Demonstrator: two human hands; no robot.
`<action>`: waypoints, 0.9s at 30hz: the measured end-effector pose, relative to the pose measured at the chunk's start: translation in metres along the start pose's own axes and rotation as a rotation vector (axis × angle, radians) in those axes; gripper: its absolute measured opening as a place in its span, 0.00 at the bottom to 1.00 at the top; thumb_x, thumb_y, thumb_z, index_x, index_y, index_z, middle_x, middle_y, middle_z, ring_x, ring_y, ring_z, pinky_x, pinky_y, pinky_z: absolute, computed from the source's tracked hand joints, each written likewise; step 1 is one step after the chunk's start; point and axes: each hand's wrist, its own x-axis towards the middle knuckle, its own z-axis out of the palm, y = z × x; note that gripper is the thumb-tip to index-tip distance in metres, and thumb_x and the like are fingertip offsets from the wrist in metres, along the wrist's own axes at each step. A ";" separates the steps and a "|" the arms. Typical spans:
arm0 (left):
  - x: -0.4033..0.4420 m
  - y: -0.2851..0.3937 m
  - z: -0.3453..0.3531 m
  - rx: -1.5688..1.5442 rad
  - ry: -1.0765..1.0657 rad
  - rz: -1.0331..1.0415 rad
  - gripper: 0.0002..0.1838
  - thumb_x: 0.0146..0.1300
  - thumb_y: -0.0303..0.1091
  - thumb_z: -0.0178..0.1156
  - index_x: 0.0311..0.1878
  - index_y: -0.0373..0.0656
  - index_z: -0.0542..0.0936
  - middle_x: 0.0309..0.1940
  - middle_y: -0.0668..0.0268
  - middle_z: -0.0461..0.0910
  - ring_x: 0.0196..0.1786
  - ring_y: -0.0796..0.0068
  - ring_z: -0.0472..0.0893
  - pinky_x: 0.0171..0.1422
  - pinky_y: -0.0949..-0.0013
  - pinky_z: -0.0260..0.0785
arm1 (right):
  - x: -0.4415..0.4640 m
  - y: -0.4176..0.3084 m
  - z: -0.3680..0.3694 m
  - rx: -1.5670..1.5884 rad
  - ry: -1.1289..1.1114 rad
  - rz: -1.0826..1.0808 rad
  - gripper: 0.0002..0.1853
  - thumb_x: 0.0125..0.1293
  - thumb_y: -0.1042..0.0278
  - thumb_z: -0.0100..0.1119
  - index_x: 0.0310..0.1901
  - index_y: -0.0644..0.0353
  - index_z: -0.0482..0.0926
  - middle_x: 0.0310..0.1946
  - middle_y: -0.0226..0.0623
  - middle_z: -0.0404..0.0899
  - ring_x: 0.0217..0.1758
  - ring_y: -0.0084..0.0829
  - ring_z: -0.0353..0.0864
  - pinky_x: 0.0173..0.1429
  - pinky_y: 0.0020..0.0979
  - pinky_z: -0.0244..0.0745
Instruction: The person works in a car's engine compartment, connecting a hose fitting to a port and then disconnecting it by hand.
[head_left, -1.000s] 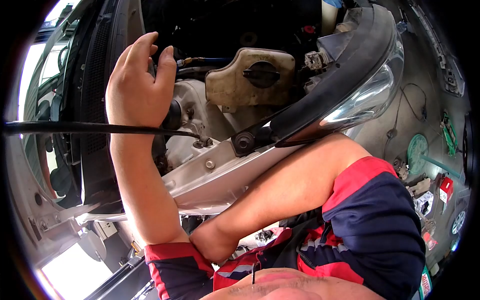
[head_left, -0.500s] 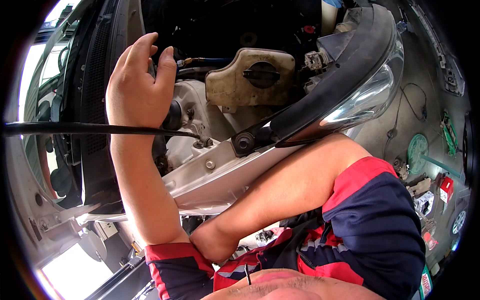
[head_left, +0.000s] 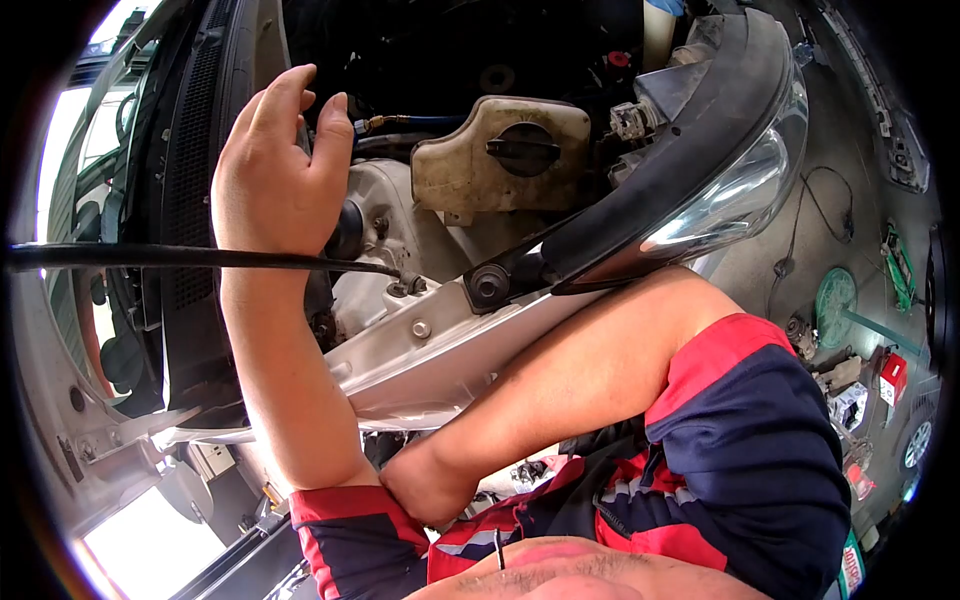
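My left hand (head_left: pixel 280 170) reaches over the left part of the engine bay, thumb apart from the loosely curved fingers. Nothing shows between them. A brass fitting (head_left: pixel 368 124) on a blue hose lies just beside the thumb. A black rod (head_left: pixel 180 257) passes across my left wrist. Right of the hand sits a stained, yellowish plastic reservoir (head_left: pixel 440 165) with a black cap (head_left: pixel 523 150). My right arm crosses in front of my body, and my right hand (head_left: pixel 430 485) is tucked by my left elbow, its fingers hidden.
A headlight (head_left: pixel 725 205) with a black trim strip borders the bay on the right. The pale fender edge (head_left: pixel 440 365) runs below. The windshield (head_left: pixel 75 230) is at left. On the floor at right are a green round-based stand (head_left: pixel 836 300), a cable and a red box (head_left: pixel 893 378).
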 end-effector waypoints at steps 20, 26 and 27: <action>0.000 -0.001 0.001 -0.003 0.015 0.018 0.22 0.68 0.45 0.63 0.57 0.40 0.82 0.47 0.55 0.85 0.49 0.59 0.85 0.54 0.59 0.78 | -0.001 0.000 -0.001 0.009 0.018 0.011 0.07 0.55 0.61 0.65 0.29 0.50 0.90 0.33 0.32 0.89 0.39 0.35 0.89 0.48 0.38 0.81; 0.000 0.000 -0.001 -0.010 0.012 0.017 0.22 0.68 0.45 0.62 0.57 0.40 0.82 0.47 0.55 0.85 0.49 0.58 0.85 0.54 0.59 0.78 | -0.003 0.000 -0.006 -0.014 -0.011 -0.007 0.09 0.57 0.60 0.63 0.29 0.50 0.90 0.31 0.33 0.89 0.37 0.36 0.89 0.46 0.38 0.81; 0.000 0.000 -0.001 -0.009 0.010 0.016 0.22 0.68 0.45 0.62 0.57 0.40 0.82 0.47 0.55 0.85 0.49 0.58 0.85 0.54 0.59 0.78 | -0.003 0.000 -0.006 -0.006 -0.004 -0.001 0.09 0.57 0.60 0.63 0.29 0.50 0.90 0.31 0.33 0.89 0.37 0.36 0.89 0.46 0.38 0.81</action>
